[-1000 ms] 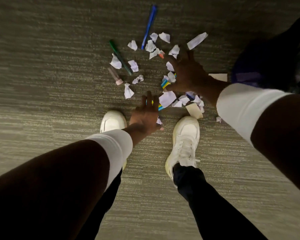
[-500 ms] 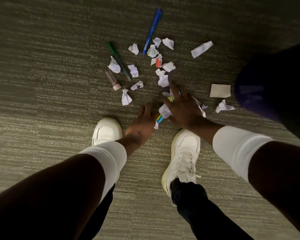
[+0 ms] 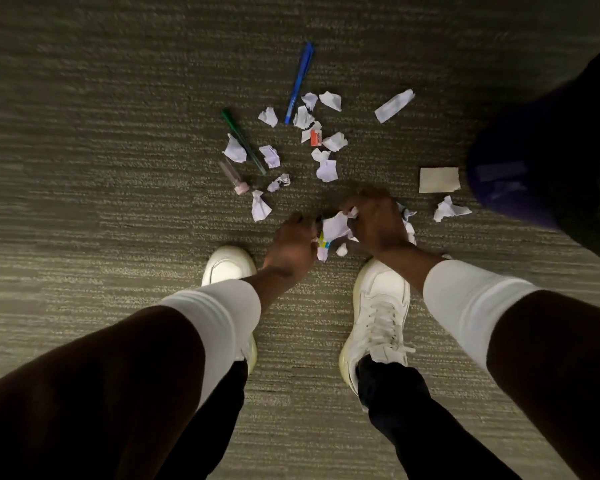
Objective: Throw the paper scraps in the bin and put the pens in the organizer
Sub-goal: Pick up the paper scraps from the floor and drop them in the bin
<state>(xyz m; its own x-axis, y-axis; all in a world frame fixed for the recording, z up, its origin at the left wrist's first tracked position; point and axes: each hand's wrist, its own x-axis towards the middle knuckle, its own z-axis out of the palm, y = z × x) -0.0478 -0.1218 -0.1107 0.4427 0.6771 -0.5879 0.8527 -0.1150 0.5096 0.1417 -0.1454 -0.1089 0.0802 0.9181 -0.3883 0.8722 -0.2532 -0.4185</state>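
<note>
A carpeted floor (image 3: 84, 202) seen from above. Two shoes stand near the viewer, the left shoe (image 3: 227, 265) and the right shoe (image 3: 378, 306). Just beyond them, the left hand (image 3: 291, 244) and right hand (image 3: 374, 223) meet over a bunch of paper scraps (image 3: 335, 226). Farther off lie more loose scraps (image 3: 326, 169), with one pen (image 3: 299, 81) farthest and another pen (image 3: 243, 142) to its left. A bin (image 3: 534, 161) stands at far right.

carpet (image 3: 101, 202) left: open | right: bin (image 3: 551, 161) blocks | centre: scraps (image 3: 327, 169) crowd
</note>
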